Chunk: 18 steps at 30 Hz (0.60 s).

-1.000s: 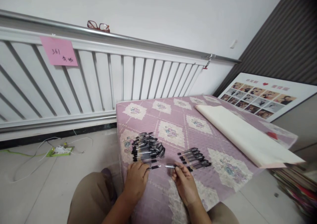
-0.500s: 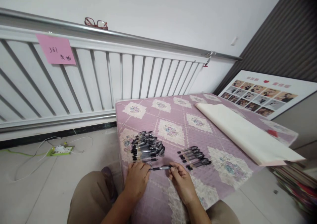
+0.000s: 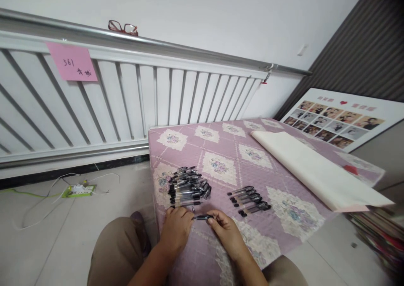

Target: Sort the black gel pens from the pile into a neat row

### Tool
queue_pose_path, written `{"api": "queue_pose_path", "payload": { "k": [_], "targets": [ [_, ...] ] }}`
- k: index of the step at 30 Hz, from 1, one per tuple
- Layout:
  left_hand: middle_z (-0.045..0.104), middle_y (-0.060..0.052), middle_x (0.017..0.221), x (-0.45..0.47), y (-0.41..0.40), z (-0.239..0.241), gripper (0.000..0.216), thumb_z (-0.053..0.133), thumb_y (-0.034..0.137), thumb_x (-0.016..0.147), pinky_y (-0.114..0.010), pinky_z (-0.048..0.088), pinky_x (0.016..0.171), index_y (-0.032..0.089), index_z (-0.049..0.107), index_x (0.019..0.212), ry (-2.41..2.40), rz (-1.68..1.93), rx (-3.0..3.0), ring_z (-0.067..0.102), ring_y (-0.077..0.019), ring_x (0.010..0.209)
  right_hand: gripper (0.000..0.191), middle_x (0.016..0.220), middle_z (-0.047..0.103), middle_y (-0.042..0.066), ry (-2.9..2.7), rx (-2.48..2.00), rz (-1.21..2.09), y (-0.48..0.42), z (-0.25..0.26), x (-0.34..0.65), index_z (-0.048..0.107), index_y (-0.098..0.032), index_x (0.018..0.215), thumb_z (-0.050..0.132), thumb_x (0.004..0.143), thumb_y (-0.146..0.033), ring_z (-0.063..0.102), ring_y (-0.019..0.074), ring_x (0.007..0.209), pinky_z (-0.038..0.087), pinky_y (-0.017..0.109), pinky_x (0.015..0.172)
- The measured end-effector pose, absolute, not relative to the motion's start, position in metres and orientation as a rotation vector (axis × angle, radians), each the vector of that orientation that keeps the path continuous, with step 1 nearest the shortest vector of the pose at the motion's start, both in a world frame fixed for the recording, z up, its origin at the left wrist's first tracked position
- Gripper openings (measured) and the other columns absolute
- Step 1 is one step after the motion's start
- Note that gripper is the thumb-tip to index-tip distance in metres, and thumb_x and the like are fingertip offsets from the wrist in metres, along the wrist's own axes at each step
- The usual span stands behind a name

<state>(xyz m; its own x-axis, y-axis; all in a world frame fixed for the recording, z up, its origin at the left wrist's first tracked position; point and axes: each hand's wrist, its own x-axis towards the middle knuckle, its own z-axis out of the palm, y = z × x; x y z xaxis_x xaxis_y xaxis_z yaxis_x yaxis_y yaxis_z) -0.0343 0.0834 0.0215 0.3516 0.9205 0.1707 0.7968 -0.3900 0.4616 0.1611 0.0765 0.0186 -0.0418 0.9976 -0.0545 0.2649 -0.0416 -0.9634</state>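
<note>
A black-and-clear pen [image 3: 201, 217] lies level between my two hands, low over the near part of the purple flowered cover [image 3: 197, 252]. My left hand [image 3: 177, 230] is closed round the pen's left end and hides that part. The thumb and fingers of my right hand [image 3: 224, 230] pinch its right end. Just beyond my left hand lies a heap of similar pens [image 3: 187, 189], most of them side by side. Further right, a smaller group of several pens [image 3: 252, 198] lies in slanted rows.
A large cream sheet [image 3: 309, 168] rests on the right of the cover. Behind stands a white radiator [image 3: 176, 94] with a pink note [image 3: 72, 62]; glasses [image 3: 123, 27] sit on its pipe. A power strip [image 3: 78, 190] with cables is on the floor at left.
My right hand has moved left, closer to my left hand, and less of the pen shows between them. The pens on the cover lie as before; the view has shifted slightly.
</note>
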Motion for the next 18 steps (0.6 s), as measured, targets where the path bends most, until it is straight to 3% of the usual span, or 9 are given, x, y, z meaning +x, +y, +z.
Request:
{"api": "queue_pose_path", "payload": {
  "k": [11,18],
  "targets": [
    [0.063,0.000,0.081,-0.034,0.079,0.009,0.021,0.045,0.018,0.092,-0.033,0.038,0.075,0.024,0.064,0.088,1.473,0.769,2.534,0.056,-0.0176,0.080,0.019,0.067,0.059,-0.003,-1.451,-1.393,1.216,0.074,0.029,0.160,0.066,-0.020,0.080,0.063,0.075,-0.037,0.051,0.0135,0.065,0.040,0.025,0.064],
    [0.064,-0.001,0.082,-0.032,0.076,0.006,0.029,0.034,0.018,0.095,-0.033,0.042,0.076,0.024,0.063,0.094,1.368,0.902,2.716,0.059,-0.0175,0.078,0.020,0.070,0.059,-0.003,-1.326,-1.362,1.146,0.063,0.030,0.158,0.066,-0.022,0.083,0.063,0.076,-0.041,0.051,0.0145,0.067,0.039,0.025,0.064]
  ]
}}
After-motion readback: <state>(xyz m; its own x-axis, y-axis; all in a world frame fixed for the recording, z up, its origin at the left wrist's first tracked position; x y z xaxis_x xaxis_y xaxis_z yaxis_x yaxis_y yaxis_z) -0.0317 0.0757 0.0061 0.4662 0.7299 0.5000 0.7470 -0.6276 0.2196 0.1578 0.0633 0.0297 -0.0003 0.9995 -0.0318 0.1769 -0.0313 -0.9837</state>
